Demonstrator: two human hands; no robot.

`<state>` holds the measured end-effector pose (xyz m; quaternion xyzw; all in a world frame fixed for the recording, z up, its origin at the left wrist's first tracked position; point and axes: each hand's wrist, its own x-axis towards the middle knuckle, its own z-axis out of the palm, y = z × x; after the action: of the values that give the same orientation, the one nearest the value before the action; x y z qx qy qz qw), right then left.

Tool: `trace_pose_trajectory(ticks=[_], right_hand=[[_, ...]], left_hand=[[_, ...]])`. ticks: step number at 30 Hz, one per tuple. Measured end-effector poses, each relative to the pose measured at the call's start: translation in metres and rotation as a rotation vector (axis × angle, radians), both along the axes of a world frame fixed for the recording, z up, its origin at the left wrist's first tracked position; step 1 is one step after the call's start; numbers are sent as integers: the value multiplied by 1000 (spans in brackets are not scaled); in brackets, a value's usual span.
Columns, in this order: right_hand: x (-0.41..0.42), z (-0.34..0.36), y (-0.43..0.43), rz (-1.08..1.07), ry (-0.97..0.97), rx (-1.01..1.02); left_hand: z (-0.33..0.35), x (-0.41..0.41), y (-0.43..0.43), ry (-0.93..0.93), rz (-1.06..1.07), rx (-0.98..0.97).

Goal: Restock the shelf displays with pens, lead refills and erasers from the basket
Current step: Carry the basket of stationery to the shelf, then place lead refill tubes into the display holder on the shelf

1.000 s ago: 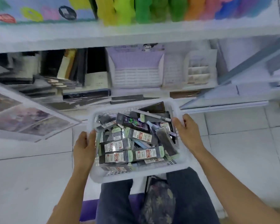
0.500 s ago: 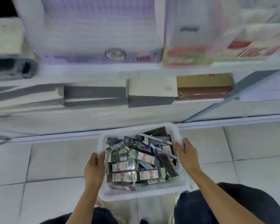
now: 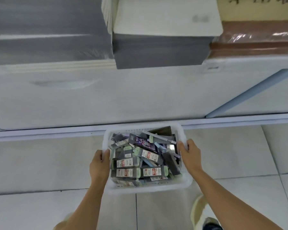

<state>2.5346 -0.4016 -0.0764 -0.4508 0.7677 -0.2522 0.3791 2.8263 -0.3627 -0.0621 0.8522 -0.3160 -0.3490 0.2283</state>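
White basket (image 3: 148, 185) of packaged stationery (image 3: 143, 160) at lower centre of frame, over tiled floor (image 3: 40, 163), left hand (image 3: 99, 165) fingers curled over left rim, right hand (image 3: 189, 155) clamped on right rim, shelf base (image 3: 106, 97) above.

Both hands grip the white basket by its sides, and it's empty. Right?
Not empty. The head view shows the basket full of packs. The left hand and right hand do grip its sides.
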Motion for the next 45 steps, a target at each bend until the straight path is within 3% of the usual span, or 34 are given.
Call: trace_pose_trajectory(ticks=[6,8,10,12,13,15,16,19,23,26,29,33,36,42,45], right_hand=[[-4,-12,-14,30,27,-7],[-3,-5,-18,31,126,-49],[-1,6,-22,56,156,-252],[7,19,-24,231,171,-356],[12,24,-24,368,203,-314],[21,26,-20,617,330,-153],[24,24,-15,677,377,-65],[26,20,-2,674,411,101],[20,23,-2,635,395,23],[16,32,-9,541,285,-64],[16,48,-16,336,-23,-25],[18,79,-27,188,-522,26],[31,101,-29,242,-744,52],[53,135,-29,290,-780,-17],[59,155,-30,336,-742,-57]], left_hand=[[-8,-4,-7,52,25,-51],[-1,-8,-11,-87,-33,-59],[10,-17,-9,-299,-83,-181],[21,-28,-6,-360,-285,-385],[22,-33,-3,-347,-473,-406],[16,-42,4,-318,-797,-264],[12,-44,8,-329,-861,-173],[8,-45,10,-344,-819,-103],[14,-38,-4,-381,-842,-55],[22,-34,-5,-231,-766,-118],[39,-36,-3,-45,-535,-216],[63,-53,-12,486,-228,-289],[74,-68,-17,700,-88,-260],[107,-79,-13,1147,-71,-171],[125,-78,-11,1071,-112,-212]])
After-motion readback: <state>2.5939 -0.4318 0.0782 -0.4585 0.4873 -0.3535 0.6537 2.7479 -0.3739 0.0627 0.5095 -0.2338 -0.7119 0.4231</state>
